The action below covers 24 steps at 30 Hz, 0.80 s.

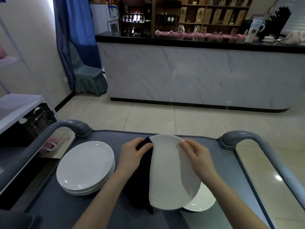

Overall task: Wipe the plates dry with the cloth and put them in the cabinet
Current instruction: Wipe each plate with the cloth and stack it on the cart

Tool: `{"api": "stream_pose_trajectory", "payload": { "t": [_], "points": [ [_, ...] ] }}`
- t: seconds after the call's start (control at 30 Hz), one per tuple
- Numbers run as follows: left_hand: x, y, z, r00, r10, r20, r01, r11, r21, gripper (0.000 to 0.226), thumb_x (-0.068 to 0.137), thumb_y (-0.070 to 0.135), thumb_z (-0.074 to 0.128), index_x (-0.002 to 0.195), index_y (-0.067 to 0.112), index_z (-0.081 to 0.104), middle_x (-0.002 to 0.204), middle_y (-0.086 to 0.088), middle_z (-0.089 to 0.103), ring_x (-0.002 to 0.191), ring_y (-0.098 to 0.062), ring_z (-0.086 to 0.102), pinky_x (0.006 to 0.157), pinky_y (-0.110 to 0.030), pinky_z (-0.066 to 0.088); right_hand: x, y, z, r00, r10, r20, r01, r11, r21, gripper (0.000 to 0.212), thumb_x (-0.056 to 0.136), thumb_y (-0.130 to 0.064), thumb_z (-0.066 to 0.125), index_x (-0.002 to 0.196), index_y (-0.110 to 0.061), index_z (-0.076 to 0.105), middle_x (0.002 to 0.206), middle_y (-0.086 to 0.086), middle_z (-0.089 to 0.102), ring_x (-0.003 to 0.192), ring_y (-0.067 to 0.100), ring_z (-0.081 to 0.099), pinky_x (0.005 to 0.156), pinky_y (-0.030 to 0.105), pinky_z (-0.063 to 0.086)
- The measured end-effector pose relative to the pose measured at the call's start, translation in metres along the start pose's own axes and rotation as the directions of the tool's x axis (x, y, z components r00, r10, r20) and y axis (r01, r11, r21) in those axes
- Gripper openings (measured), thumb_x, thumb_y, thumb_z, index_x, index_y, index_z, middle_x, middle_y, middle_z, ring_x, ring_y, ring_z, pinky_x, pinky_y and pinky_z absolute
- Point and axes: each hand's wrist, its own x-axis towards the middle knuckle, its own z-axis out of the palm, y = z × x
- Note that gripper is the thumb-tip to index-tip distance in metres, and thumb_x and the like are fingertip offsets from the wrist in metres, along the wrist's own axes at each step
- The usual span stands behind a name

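Observation:
I hold a white plate (pixel 166 176) tilted on edge above the grey cart top (pixel 69 210). My right hand (pixel 197 156) grips the plate's upper right rim. My left hand (pixel 132 154) presses a dark cloth (pixel 142 179) against the plate's left edge; the cloth hangs down behind the plate. A stack of white plates (pixel 85 167) rests on the cart to the left. Another white plate (pixel 200 202) lies flat on the cart under the held one, partly hidden. No cabinet is recognisable in view.
The cart has grey curved handles at left (pixel 69 126) and right (pixel 244 138). A marble-fronted counter (pixel 189 76) with a black top stands across the tiled floor. A black crate (pixel 38 123) sits under a white shelf at left. A covered chair (pixel 87 75) stands by a blue curtain.

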Motion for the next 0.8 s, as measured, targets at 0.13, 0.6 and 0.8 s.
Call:
{"api": "stream_pose_trajectory", "payload": {
  "t": [0.13, 0.6, 0.8],
  "points": [
    [0.006, 0.017, 0.007, 0.960, 0.121, 0.253, -0.145, 0.986, 0.079, 0.021, 0.084, 0.028, 0.075, 0.071, 0.039, 0.063, 0.065, 0.019, 0.063, 0.060, 0.003, 0.053, 0.060, -0.011, 0.039, 0.005, -0.009, 0.005, 0.969, -0.066, 0.239, 0.113, 0.975, -0.190, 0.017, 0.097, -0.030, 0.063, 0.083, -0.038, 0.069, 0.085, -0.023, 0.071, 0.082, -0.005, 0.063, 0.075, 0.011, 0.044],
    [-0.012, -0.011, 0.005, 0.923, -0.325, -0.207, 0.258, 0.920, -0.294, 0.034, 0.095, 0.032, 0.061, 0.076, 0.004, 0.060, 0.067, -0.010, 0.060, 0.064, -0.017, 0.049, 0.060, -0.031, 0.041, 0.000, -0.004, 0.015, 0.963, 0.182, -0.201, -0.141, 0.969, 0.200, 0.020, 0.100, -0.031, 0.055, 0.083, -0.033, 0.067, 0.076, -0.007, 0.068, 0.067, 0.005, 0.057, 0.066, 0.029, 0.046],
    [0.004, 0.008, -0.010, 0.999, -0.002, 0.054, 0.005, 0.999, -0.048, 0.019, 0.090, 0.024, 0.070, 0.071, 0.024, 0.065, 0.061, 0.013, 0.061, 0.058, -0.002, 0.050, 0.058, -0.019, 0.040, 0.029, -0.019, -0.010, 0.943, -0.016, 0.332, 0.071, 0.985, -0.156, 0.007, 0.096, -0.037, 0.062, 0.093, -0.037, 0.068, 0.092, -0.019, 0.070, 0.084, -0.003, 0.064, 0.070, 0.012, 0.047]
  ]
}}
